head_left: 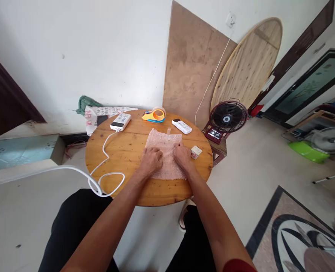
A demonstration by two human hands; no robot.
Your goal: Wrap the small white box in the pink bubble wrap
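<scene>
A sheet of pinkish bubble wrap (169,166) lies spread on a round wooden table (130,147). My left hand (152,159) rests on its left side, fingers curled down and closed on the wrap. On the right side, my right hand (182,155) is also closed on the sheet, its fingertips partly hidden. A small piece of clear tape (169,131) shows at the wrap's far edge. Just right of my right hand sits a small white box with red print (196,152).
Toward the back are an orange tape dispenser (154,115), a white power bank (181,126) and a larger one (121,122) with a white cable (106,149) trailing off the left edge. A dark red fan (227,118) stands on a stool at the right.
</scene>
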